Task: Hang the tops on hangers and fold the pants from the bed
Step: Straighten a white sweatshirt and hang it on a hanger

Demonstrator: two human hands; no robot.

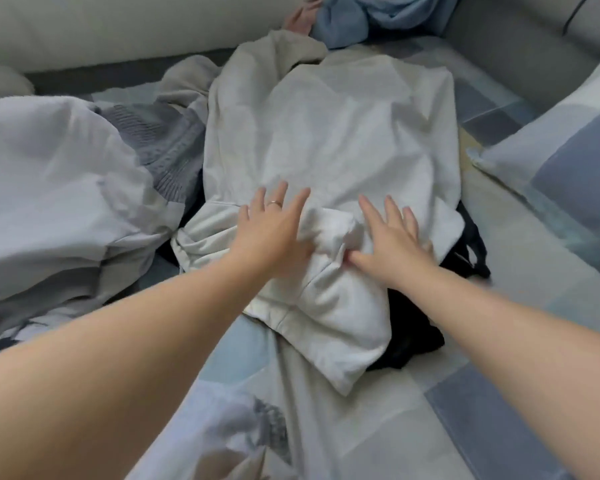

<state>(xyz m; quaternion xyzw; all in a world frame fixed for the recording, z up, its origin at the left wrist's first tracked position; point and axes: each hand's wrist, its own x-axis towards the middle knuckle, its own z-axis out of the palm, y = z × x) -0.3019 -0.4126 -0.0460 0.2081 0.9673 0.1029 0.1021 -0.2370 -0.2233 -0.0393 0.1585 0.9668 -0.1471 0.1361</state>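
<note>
A light grey hooded top (329, 133) lies spread along the middle of the bed, its hood bunched at the near end. My left hand (274, 230) lies flat on it with straight fingers, a ring on one finger. My right hand (392, 237) presses beside it, fingers straight, thumb against a bunched fold between the two hands. A black garment (413, 334) sticks out from under the top's near right side. A grey knitted garment (167, 147) lies to the left of the top. Blue (361, 19) and pink (300, 17) clothes are piled at the far end.
A crumpled pale duvet (56, 188) fills the left side. A patchwork pillow (568, 161) sits at the right edge. The patterned bedsheet (499, 393) shows in the near right. A padded headboard (118, 26) runs along the far side.
</note>
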